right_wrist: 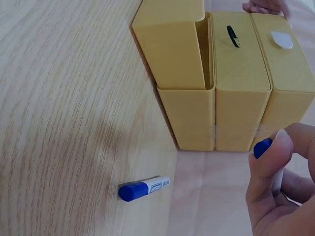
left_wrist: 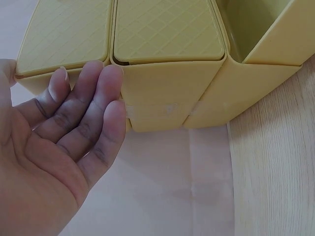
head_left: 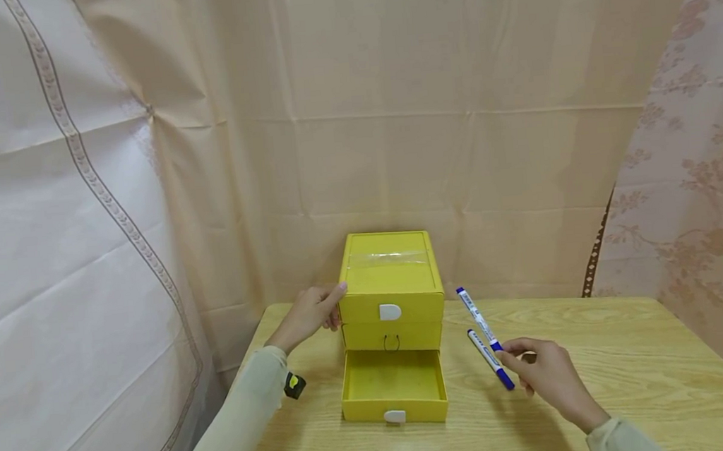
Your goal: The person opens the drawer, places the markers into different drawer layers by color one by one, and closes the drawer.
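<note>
A yellow three-tier drawer box (head_left: 390,269) stands on the table, its bottom drawer (head_left: 393,379) pulled out and bare inside. My left hand (head_left: 310,316) rests at the box's upper left side, thumb at the top edge; in the left wrist view its fingers (left_wrist: 110,83) are loosely bent against the yellow casing. To the right of the box, my right hand (head_left: 548,373) pinches a white marker (head_left: 479,321) by its blue end, between thumb and fingers. Another white marker with a blue cap (right_wrist: 142,189) lies on the table beside that hand.
The box's top drawer has a white tab (head_left: 390,312), the middle one a dark loop (head_left: 392,342). Clear tape (head_left: 386,259) crosses the top. Behind the wooden table (head_left: 601,348) hangs a beige cloth (head_left: 391,110), with a white cloth (head_left: 53,278) at left and a floral one at right.
</note>
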### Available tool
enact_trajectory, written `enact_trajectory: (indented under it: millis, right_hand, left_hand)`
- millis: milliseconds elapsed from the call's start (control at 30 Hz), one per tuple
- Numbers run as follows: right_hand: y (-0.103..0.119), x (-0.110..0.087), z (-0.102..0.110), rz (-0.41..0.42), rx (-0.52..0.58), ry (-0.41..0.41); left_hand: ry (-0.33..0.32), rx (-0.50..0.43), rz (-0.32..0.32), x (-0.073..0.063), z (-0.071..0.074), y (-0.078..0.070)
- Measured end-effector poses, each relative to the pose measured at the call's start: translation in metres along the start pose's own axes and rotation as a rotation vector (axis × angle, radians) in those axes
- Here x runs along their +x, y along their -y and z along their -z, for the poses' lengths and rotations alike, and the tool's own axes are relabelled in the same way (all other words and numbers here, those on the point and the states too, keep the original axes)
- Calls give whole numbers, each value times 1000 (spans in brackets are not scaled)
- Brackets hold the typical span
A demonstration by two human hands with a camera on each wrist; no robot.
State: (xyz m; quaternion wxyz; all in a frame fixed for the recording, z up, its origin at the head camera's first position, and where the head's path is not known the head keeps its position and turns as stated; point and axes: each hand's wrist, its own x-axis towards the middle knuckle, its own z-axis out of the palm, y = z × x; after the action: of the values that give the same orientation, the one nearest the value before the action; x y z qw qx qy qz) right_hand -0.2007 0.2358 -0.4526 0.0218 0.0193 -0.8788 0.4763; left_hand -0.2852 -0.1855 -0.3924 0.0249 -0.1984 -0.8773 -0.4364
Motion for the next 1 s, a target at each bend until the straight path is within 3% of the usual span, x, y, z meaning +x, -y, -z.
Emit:
enact_trajectory:
  millis: [500,1000]
  right_hand:
    - [6,-7,-4,42,90,23]
    - [9,-14,-10,209,81,57]
  left_hand:
    - [3,-10,9,-1,0,-1]
    - [5,4,9,-2,1,-4]
